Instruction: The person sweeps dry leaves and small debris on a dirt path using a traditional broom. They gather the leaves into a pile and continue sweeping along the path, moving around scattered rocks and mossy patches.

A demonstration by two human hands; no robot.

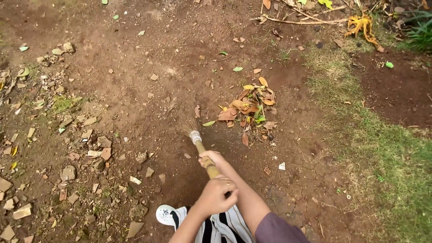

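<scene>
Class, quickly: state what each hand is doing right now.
Left hand: closed around the upper broom handle.
Right hand: closed on the same handle, lower down.

A broom (198,141) stands on the ground (148,67), its bristles just left of a leaf pile (249,108). Stones (67,173) lie scattered along the left edge, grass (396,166) along the right, and a fallen branch (301,20) lies beyond the pile.

I'm looking down at a yard outdoors: bare brown soil (148,67), a grass (396,166) strip on one side, a pile of dry leaves (249,108), scattered stones (67,173) and fallen twigs (301,20).
</scene>
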